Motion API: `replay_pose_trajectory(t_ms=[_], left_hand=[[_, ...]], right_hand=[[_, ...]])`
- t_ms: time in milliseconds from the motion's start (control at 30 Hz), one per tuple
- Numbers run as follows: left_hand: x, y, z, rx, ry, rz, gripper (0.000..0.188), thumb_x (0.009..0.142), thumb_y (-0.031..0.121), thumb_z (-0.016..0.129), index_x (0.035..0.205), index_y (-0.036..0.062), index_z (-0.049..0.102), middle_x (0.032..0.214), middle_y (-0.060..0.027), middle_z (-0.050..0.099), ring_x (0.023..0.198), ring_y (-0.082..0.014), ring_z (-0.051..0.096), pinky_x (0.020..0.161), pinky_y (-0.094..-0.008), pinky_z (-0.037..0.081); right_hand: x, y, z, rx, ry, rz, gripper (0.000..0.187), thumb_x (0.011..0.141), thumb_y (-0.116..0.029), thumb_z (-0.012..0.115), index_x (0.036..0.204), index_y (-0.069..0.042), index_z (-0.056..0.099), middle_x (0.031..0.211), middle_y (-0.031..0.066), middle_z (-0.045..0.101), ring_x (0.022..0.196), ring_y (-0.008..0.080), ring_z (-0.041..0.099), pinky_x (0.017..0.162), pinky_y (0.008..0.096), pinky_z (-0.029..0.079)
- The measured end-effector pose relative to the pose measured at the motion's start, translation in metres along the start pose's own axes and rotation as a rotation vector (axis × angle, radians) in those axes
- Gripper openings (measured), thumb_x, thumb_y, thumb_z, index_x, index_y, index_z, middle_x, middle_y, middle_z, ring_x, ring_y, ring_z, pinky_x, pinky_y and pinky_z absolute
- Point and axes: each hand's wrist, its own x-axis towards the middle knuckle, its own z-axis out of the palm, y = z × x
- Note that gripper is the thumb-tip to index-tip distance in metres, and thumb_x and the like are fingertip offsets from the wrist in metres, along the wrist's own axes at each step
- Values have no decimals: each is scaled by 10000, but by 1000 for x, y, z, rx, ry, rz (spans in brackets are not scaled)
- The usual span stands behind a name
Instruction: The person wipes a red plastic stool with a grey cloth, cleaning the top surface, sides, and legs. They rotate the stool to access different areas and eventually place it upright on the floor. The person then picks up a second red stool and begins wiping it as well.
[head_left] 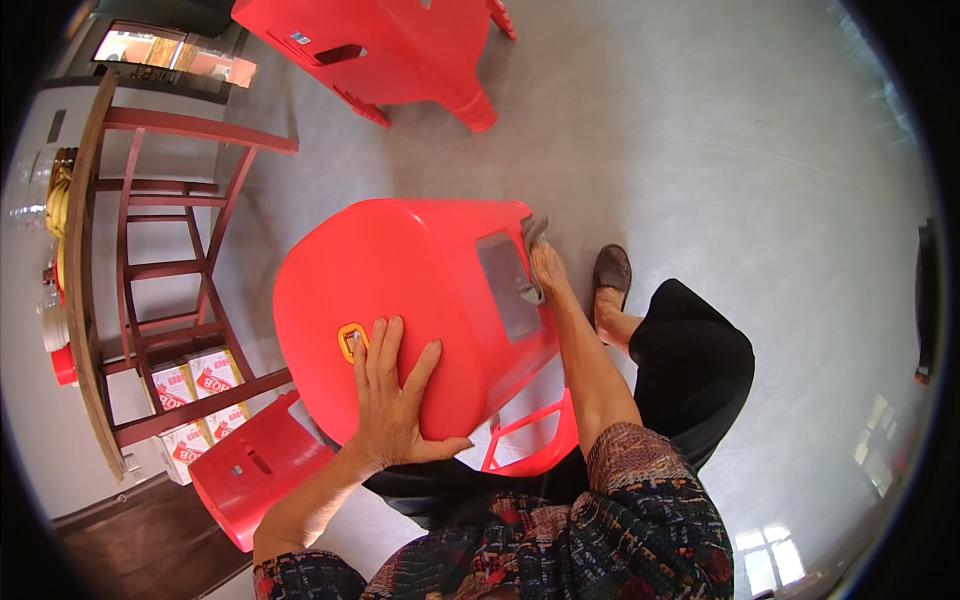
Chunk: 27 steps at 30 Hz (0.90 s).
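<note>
Where the side panel of the red stool (pixel 430 285) drops away from its seat, the right hand (pixel 547 268) bears on the leg end with a grey cloth (pixel 537 240), while the left hand (pixel 392 400) covers the near part of the seat. The stool sits in front of the person on the grey floor (pixel 690 170), its seat-to-feet axis running roughly left to right across the view, seat at the left and legs at the right; whether it stands square or leans cannot be told. The two hands are thus split along that axis: the left is the nearer to the yellow-rimmed hole (pixel 352 342), its fingertips just beside the rim, and the right is the nearer to the rectangular cut-out (pixel 508 287), at the cut-out's far right edge. From the right grip, most of the panel lies to the left and back toward the body. The left grip is spread, palm down, thumb well apart from the fingers and pinching nothing; the right grip is bunched on the cloth, which shows above and below the hand, though its fingertips are partly hidden.
</note>
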Motion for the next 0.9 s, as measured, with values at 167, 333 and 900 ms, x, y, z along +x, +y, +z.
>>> replay_pose_trajectory(t_ms=[167,333,900], left_hand=[[3,4,0,40,28,1,1042,632,724,657,1422,101,385,1487,-291,218,1391,-464,195,1102,-602,104],[2,4,-1,25,10,-17,1063,600,695,702,1431,119,375,1506,-269,191,1400,-451,174,1102,-604,98],[6,2,0,43,8,-4,1054,640,747,642,1411,75,387,1483,-298,216,1374,-483,215,1087,-617,145]], right_hand=[[-84,-7,-8,-114,104,-48,308,899,-168,450,1190,-74,483,1141,182,506,967,427,520,771,543,464],[-124,-51,-49,238,-21,248,314,928,-232,454,1222,-127,488,1151,192,471,1077,423,456,893,541,390],[28,-86,-71,66,-180,158,497,839,-393,495,1238,-99,448,1377,130,422,1231,426,412,968,560,394]])
